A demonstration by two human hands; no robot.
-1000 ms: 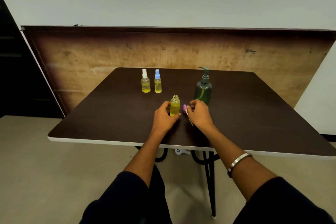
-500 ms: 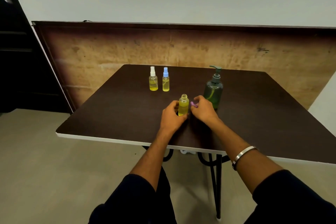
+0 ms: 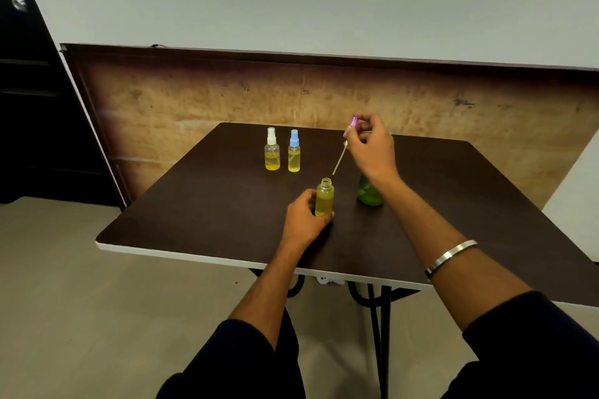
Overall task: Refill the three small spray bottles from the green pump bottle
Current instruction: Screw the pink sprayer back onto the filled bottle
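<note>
The left hand (image 3: 303,219) grips an open small bottle (image 3: 324,197) that stands upright on the dark table (image 3: 201,204). The fingers curl around its lower part, and the bare neck rises above them. The bottle holds yellow liquid.

The right hand (image 3: 372,149) is raised above the table and pinches a pink spray cap (image 3: 351,126) between the thumb and the fingertips. The thin tube (image 3: 339,159) of the cap hangs down and to the left from the fingers; its end is just above the open neck of the bottle and a little to the right, not inside it.

The green pump bottle (image 3: 369,193) stands below the right wrist, just right of the gripped bottle. The hand hides its upper part.

Beyond the left fingers, well apart from them, stand two closed spray bottles side by side: one with a white cap (image 3: 272,149) and one with a blue cap (image 3: 294,151).
</note>
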